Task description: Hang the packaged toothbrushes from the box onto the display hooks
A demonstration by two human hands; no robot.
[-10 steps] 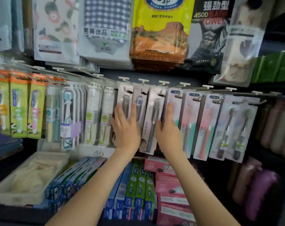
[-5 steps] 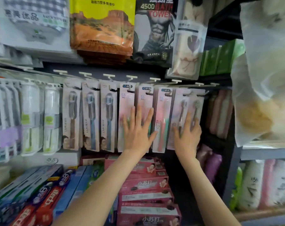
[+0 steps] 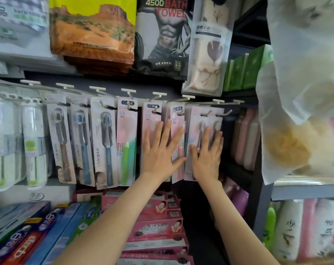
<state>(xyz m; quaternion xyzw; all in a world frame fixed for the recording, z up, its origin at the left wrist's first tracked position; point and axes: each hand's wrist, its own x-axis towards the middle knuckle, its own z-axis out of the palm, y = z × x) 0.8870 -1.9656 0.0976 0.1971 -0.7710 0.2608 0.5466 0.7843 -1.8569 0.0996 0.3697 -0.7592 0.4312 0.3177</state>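
Nearest, toothpaste boxes (image 3: 154,226) lie stacked low in the display. The left hand (image 3: 160,150) and right hand (image 3: 207,155) press flat, fingers (image 3: 168,131) straight, grasping nothing, against toothbrush packs (image 3: 150,115) hanging from hooks (image 3: 227,112) at the row's right end. Towel packs (image 3: 93,29) hang farther up.

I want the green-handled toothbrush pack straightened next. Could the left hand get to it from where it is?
Probably yes. The left hand lies flat and empty on the pink pack right beside the green-handled pack, which hangs in front with nothing covering it.
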